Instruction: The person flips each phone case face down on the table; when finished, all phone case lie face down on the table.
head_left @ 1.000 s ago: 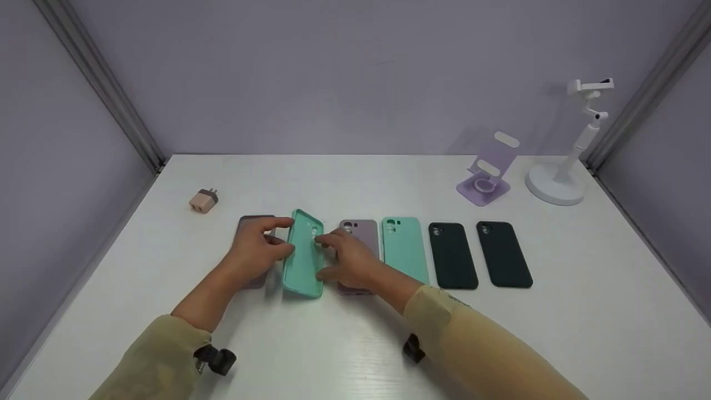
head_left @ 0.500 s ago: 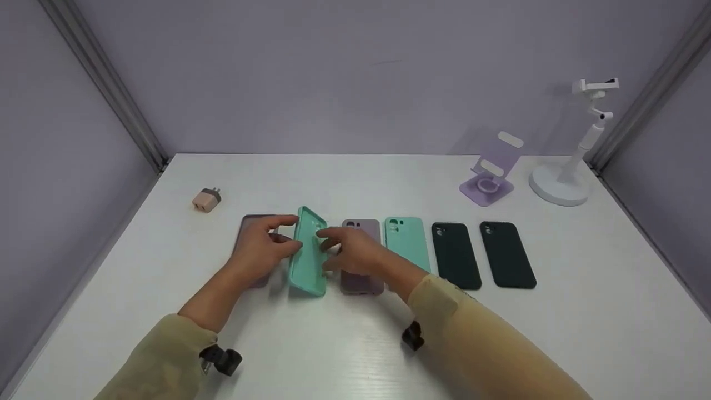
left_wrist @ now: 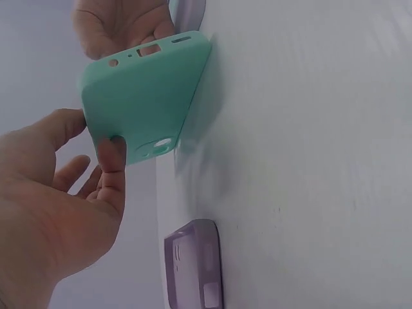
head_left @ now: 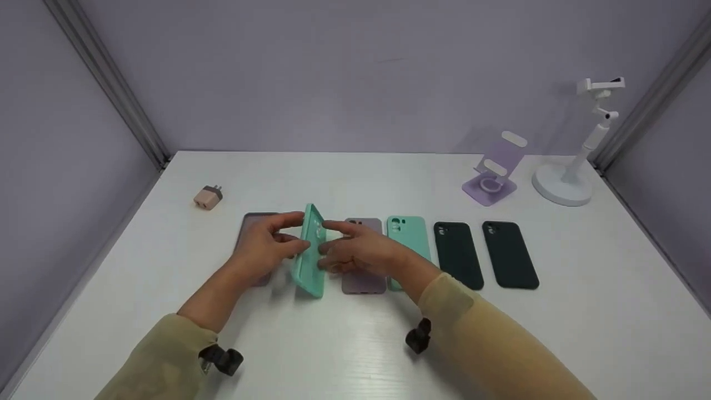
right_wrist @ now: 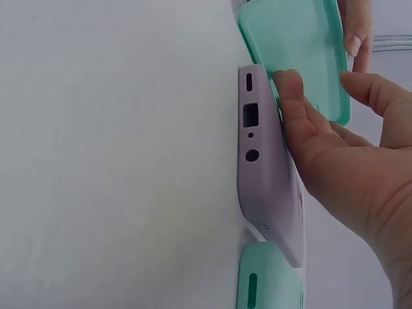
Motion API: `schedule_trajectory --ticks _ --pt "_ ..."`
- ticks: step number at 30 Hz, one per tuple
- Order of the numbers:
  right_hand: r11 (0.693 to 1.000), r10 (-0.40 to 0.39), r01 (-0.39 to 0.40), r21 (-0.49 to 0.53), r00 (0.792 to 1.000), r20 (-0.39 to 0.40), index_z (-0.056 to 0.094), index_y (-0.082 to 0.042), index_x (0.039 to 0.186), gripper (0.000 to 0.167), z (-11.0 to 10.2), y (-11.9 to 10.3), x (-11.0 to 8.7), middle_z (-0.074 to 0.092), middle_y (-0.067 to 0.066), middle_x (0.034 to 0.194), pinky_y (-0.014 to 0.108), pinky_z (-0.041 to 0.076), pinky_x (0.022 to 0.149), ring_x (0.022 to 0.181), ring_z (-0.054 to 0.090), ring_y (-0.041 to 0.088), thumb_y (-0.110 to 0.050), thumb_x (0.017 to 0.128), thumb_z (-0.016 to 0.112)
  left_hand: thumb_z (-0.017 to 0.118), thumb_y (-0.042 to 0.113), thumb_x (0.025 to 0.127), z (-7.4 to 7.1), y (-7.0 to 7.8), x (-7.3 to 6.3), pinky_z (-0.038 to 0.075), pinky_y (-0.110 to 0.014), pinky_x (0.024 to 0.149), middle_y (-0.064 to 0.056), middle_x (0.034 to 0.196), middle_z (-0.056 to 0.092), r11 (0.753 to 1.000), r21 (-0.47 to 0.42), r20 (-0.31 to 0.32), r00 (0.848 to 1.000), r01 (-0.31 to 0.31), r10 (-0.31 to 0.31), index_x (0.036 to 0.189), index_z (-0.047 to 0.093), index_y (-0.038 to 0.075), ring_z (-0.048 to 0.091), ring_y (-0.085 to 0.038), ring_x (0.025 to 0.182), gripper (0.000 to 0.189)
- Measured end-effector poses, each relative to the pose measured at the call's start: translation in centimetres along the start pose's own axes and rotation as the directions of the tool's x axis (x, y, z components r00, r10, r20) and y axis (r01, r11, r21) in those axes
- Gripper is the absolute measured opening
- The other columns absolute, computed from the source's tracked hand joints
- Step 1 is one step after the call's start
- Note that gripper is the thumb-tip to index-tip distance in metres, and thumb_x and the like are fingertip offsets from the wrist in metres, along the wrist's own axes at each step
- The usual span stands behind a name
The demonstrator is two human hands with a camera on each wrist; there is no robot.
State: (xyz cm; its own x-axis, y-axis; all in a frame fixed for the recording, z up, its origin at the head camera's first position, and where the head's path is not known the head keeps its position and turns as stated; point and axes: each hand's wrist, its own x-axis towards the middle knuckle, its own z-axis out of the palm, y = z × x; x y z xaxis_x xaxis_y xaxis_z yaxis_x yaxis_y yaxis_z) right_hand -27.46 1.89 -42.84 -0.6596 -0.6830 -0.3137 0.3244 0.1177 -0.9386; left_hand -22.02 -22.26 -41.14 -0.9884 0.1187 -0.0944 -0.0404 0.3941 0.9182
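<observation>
Above a white table [head_left: 355, 344], a person's left hand [head_left: 260, 244] grips a mint-green phone case [head_left: 312, 253] by its upper long edge, thumb and fingers bent at the rim. We see the case tipped up on its side, between two mauve cases, its hollow inside facing right and its smooth back facing left. The colour is even and matte, and a raised rim runs around the inside. At the near end we make out a round hole, a pinprick, a squarish port opening and a narrow slot; the camera cut-outs sit toward the far end. Whether the lower edge touches the table, we cannot tell.

The right hand [head_left: 361, 250], fingers apart and loosely bent, is at the hollow side with nothing in its grasp; we cannot tell if the fingertips touch.

To the left, one mauve case [left_wrist: 192, 267] lies hollow side up; to the right, another mauve case [head_left: 364, 284] lies back up, just beside a second mint-green case [head_left: 409, 236] and two dark cases [head_left: 459, 255].
</observation>
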Motion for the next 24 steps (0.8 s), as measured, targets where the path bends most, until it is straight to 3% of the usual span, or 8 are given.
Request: schedule_trajectory --ticks 9,17,24 --pt "0.989 0.011 -0.013 0.150 1.000 0.010 0.035 -0.028 0.167 0.072 -0.3 0.5 -0.4 0.062 0.014 0.147 0.049 0.053 0.105 0.126 0.067 0.034 -0.012 0.103 0.063 0.082 0.027 0.096 1.0 -0.5 -0.1 0.055 -0.040 0.097 -0.006 0.160 0.048 0.994 -0.086 0.121 0.990 -0.060 0.071 0.163 0.045 0.018 0.065 -0.026 0.124 0.077" --pt "0.990 -0.026 0.024 0.142 1.000 0.016 0.030 -0.032 0.169 0.076 -0.5 0.7 -0.7 0.061 0.016 0.147 0.049 0.053 0.104 0.127 0.066 0.034 -0.017 0.102 0.063 0.084 0.037 0.093 1.7 -0.7 -0.3 0.055 -0.047 0.095 -0.004 0.164 0.045 0.995 -0.080 0.180 0.981 -0.061 0.074 0.165 0.041 0.020 0.061 -0.027 0.132 0.085" --pt "0.992 -0.032 0.033 0.124 0.999 -0.008 0.032 -0.036 0.168 0.075 -0.7 0.7 -1.1 0.068 0.020 0.137 0.049 0.054 0.102 0.124 0.068 0.034 -0.019 0.102 0.065 0.086 0.043 0.091 2.2 -0.8 -0.2 0.056 -0.047 0.092 0.003 0.164 0.044 0.997 -0.060 0.208 0.976 -0.057 0.068 0.164 0.043 0.025 0.060 -0.025 0.132 0.087"
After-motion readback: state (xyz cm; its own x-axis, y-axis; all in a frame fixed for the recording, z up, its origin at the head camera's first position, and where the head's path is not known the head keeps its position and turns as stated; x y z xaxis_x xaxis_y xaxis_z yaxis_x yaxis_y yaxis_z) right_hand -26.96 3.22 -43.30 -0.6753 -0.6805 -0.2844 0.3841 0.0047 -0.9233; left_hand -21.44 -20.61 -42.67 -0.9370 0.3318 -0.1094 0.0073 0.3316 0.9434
